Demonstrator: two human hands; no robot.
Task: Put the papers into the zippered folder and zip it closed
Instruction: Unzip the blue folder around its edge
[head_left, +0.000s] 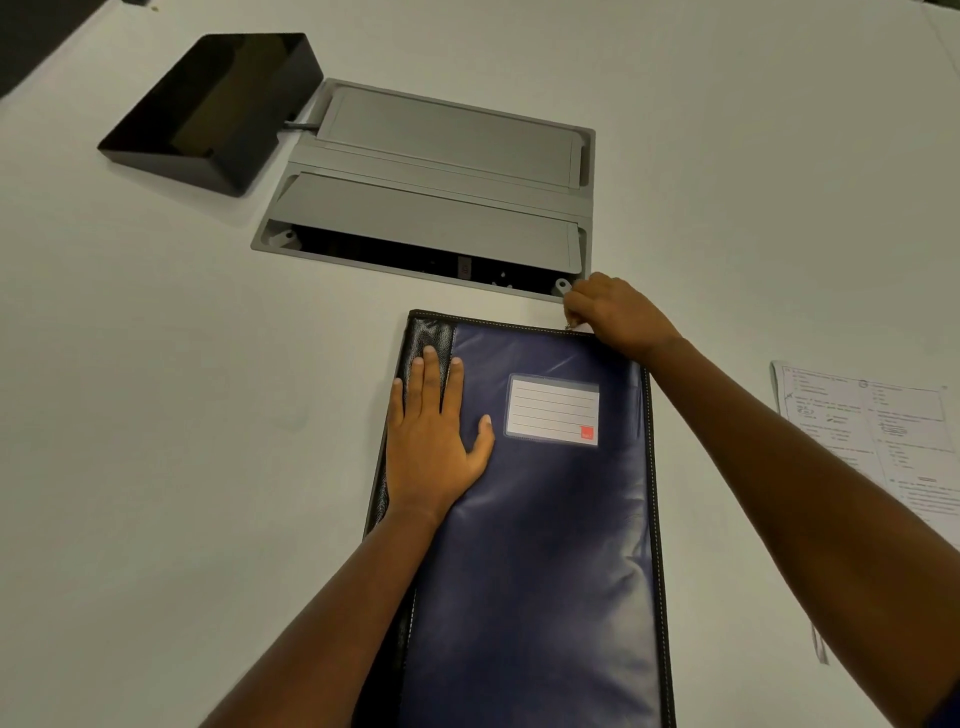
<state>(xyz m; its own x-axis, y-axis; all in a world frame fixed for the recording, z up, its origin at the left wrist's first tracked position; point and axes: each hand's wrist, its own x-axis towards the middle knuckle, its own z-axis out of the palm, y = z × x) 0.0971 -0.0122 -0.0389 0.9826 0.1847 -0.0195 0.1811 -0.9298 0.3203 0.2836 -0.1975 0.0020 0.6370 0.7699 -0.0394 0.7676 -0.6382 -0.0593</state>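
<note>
Zippered folder (545, 545): lay shut and flat on the worktop (156, 467), blue cover up, label pocket (552, 410) showing. Pinned near the black spine by the left hand (434, 441), palm down, fingers straight and spread. Gripped at the far right corner by the right hand (618, 317), fingers curled tight on what looked like the zipper pull (570, 326), small and mostly hidden under the knuckles.

Judged as the opening of the zip, not the closing, with the papers (883, 441) out on the worktop to the right, partly under the right forearm, well apart from the folder's edge. Could not tell how far round the slider stood.

Called next for a steady draw of the pull along the zip, the left palm's press needed against any sliding or bunching of the soft cover; then a lift of the cover and a reach across for the sheets.

Beyond the far edge, just past the right knuckles: grey cable hatch (431, 182) sunk in the worktop, near flap raised over a dark gap. Further off to the left: black tray (208, 109).
</note>
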